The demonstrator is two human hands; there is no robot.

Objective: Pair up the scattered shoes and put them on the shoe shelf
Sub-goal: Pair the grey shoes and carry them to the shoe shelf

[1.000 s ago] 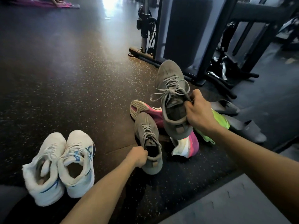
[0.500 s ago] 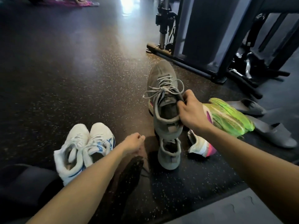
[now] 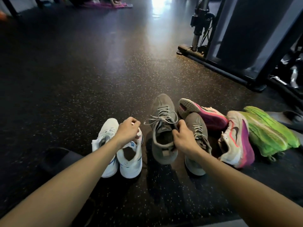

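My right hand (image 3: 183, 139) grips the tongue and collar of a grey laced sneaker (image 3: 162, 126), which stands toe-forward on the dark floor. Its grey mate (image 3: 197, 128) lies just to the right, partly hidden under my right wrist. A pair of white sneakers with blue trim (image 3: 129, 159) stands side by side to the left. My left hand (image 3: 127, 132) hovers over that pair with its fingers curled and nothing in them. A pink and white pair (image 3: 236, 141) and a bright green pair (image 3: 268, 133) lie further right. No shoe shelf is in view.
A gym machine frame (image 3: 229, 66) with a black base bar stands at the right rear. A grey slide sandal (image 3: 293, 120) lies at the right edge. A dark object (image 3: 55, 159) sits at the lower left. A purple mat (image 3: 105, 4) lies far back.
My right hand has brought the grey sneaker down to the floor, left of its mate. My left hand has swung left over the white pair. The view has shifted left.
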